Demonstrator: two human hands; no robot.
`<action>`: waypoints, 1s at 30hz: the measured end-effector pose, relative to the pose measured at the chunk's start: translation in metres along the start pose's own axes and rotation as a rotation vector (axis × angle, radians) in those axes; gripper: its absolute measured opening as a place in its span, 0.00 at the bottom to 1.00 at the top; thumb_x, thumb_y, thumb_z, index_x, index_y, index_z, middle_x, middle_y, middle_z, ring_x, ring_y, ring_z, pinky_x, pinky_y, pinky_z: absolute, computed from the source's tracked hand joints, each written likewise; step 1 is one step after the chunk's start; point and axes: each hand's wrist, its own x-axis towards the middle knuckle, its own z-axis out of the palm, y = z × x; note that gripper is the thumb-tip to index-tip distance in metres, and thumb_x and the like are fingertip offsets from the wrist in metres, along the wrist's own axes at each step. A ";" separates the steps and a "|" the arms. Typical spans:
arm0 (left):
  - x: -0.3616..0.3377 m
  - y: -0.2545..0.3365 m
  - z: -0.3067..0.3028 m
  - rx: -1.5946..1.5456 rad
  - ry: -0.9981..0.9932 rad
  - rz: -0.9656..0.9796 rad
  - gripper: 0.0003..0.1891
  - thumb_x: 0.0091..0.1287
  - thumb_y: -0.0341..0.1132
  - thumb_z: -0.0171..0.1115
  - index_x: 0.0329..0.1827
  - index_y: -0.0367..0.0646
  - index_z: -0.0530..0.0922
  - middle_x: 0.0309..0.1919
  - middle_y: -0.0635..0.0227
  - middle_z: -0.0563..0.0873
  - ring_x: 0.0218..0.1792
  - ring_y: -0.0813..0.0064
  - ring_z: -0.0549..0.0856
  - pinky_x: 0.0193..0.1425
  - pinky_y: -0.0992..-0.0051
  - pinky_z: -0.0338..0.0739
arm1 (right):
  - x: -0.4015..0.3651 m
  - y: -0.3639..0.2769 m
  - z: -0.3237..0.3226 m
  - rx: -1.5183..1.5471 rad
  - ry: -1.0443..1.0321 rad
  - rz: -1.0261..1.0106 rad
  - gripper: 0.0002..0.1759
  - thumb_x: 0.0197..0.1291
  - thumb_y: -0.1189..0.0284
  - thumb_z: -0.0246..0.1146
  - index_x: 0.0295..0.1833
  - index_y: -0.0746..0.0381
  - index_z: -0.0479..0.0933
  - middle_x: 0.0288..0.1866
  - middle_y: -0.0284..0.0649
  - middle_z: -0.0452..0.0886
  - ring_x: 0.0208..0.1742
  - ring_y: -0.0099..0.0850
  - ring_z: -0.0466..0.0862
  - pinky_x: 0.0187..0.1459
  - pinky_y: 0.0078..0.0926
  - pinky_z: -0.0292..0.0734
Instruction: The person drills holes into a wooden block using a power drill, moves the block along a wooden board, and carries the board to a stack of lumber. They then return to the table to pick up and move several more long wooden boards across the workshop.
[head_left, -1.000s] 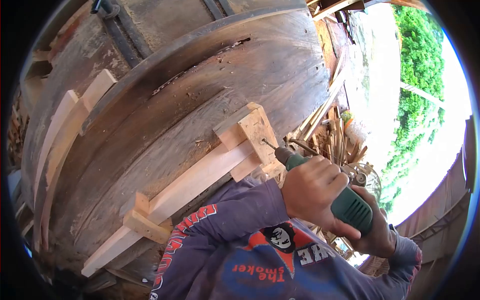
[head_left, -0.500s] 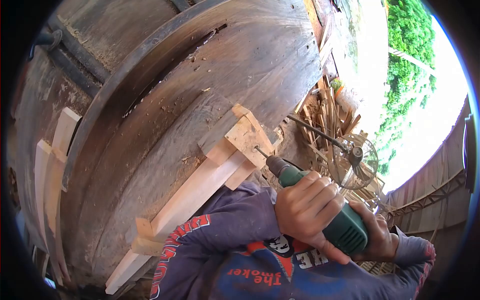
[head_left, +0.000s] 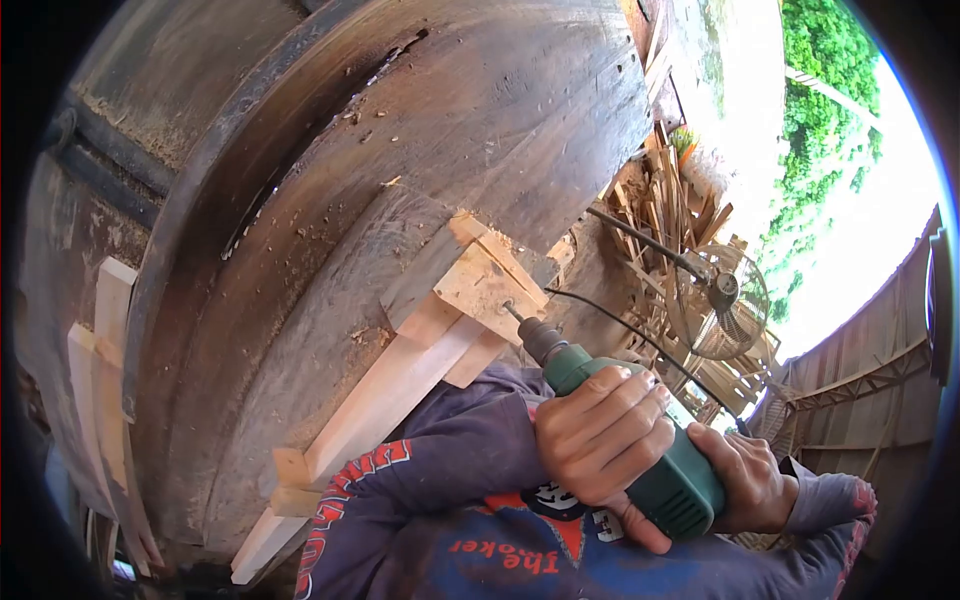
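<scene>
A green power drill (head_left: 680, 490) is held in front of my chest, tilted up to the left. My left hand (head_left: 605, 435) wraps over its body, fingers across the top and thumb underneath. On the drill's far side my right hand (head_left: 745, 478) is closed around its rear, and the grip there is mostly hidden. The thin drill bit (head_left: 513, 311) meets the face of a pale wooden block (head_left: 478, 290). That block sits at the upper end of a long pale timber (head_left: 390, 390), against a large curved wooden surface (head_left: 500, 120).
Smaller wood blocks (head_left: 292, 468) sit along the timber's lower part. More pale boards (head_left: 100, 370) stand at the far left. A caged fan (head_left: 725, 295) and a pile of scrap wood (head_left: 670, 200) are at right. A black cable (head_left: 640, 335) runs behind the drill.
Less of the bit shows in front of the block, and the drill sits slightly lower and further left in view. The camera view has shifted a little; both hands keep their hold.
</scene>
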 end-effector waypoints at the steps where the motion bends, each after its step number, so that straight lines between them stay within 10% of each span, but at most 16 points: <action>1: -0.001 0.000 -0.001 0.020 -0.004 0.007 0.50 0.58 0.83 0.52 0.41 0.32 0.80 0.38 0.47 0.89 0.40 0.51 0.91 0.48 0.56 0.86 | 0.002 0.001 0.002 -0.005 0.032 -0.021 0.53 0.45 0.62 0.78 0.73 0.77 0.63 0.30 0.42 0.78 0.25 0.35 0.83 0.25 0.34 0.77; 11: -0.006 -0.008 0.002 0.078 0.037 0.045 0.49 0.67 0.79 0.42 0.39 0.31 0.80 0.35 0.45 0.88 0.40 0.51 0.90 0.49 0.58 0.85 | 0.012 0.007 -0.003 -0.052 0.019 -0.022 0.48 0.48 0.61 0.76 0.71 0.76 0.67 0.24 0.38 0.74 0.21 0.33 0.80 0.23 0.33 0.73; 30: -0.018 -0.018 -0.001 0.137 -0.008 0.052 0.22 0.75 0.52 0.55 0.46 0.38 0.81 0.40 0.52 0.92 0.45 0.56 0.92 0.51 0.60 0.85 | 0.022 0.011 0.001 -0.086 0.063 -0.047 0.45 0.48 0.64 0.74 0.70 0.73 0.70 0.22 0.36 0.71 0.19 0.32 0.78 0.20 0.32 0.71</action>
